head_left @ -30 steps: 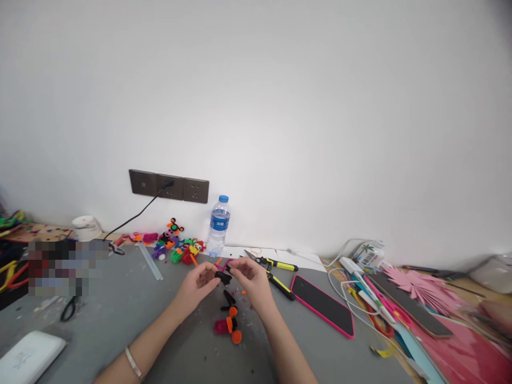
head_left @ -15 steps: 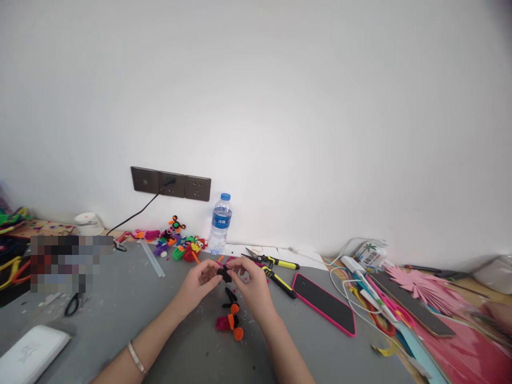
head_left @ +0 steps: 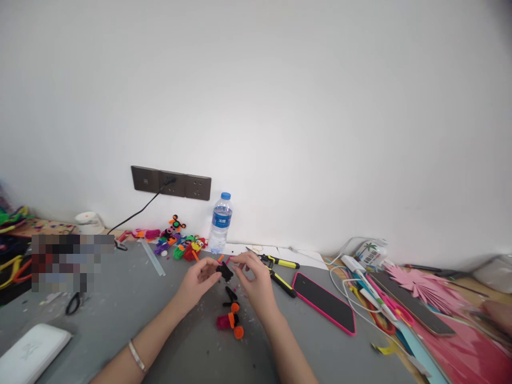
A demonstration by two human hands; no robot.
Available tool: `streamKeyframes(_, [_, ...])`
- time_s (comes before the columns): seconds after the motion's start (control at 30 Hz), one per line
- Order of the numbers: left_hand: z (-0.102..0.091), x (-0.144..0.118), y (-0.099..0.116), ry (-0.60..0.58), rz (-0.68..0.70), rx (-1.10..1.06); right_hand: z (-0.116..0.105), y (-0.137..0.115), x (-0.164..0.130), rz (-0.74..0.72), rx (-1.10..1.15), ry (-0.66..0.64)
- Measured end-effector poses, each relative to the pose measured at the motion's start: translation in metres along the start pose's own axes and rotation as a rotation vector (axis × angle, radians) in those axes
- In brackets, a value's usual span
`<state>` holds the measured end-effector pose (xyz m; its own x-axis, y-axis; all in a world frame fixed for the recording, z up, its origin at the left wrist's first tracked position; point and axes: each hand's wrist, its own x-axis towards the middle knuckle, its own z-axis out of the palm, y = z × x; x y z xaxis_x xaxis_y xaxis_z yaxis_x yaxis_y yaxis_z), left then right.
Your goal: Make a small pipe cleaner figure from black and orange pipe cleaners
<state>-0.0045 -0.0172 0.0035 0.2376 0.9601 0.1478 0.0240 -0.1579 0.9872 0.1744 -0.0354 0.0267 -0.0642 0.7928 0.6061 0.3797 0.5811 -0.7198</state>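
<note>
My left hand (head_left: 199,278) and my right hand (head_left: 254,280) meet above the grey table (head_left: 132,309), both pinching a small black fuzzy pipe-cleaner piece (head_left: 224,272) with a thin pink strand at its top. Just below them on the table lie black, orange and pink pipe-cleaner pieces (head_left: 231,318). A bracelet sits on my left wrist. Yellow-handled cutters (head_left: 276,272) lie right behind my right hand.
A water bottle (head_left: 220,223) stands by the wall near finished colourful pipe-cleaner figures (head_left: 180,244). A pink-cased phone (head_left: 324,303) lies to the right, with cables, scissors and pink paper beyond. Black scissors (head_left: 72,304) and a white box (head_left: 32,353) are at left. Another person's hand (head_left: 498,314) is at far right.
Both hands have kept working the black piece, shifting slightly away from me; my right fingers have moved over its top. The view has drifted a little.
</note>
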Motion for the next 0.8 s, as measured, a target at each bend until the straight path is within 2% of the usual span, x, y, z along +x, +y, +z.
streamKeyframes(0.23, [-0.0017, 0.0001, -0.0008, 0.014, 0.016, 0.019, -0.0063, 0.0032, 0.0023, 0.015, 0.028, -0.091])
streamKeyframes(0.53, [-0.0018, 0.0013, -0.0031, 0.008, 0.024, -0.019, -0.0032, -0.0024, 0.0018, 0.006, 0.029, -0.136])
streamKeyframes(0.8, [-0.0015, -0.0003, -0.0011, 0.026, -0.036, -0.099, -0.0015, -0.0015, 0.001, 0.004, 0.032, -0.144])
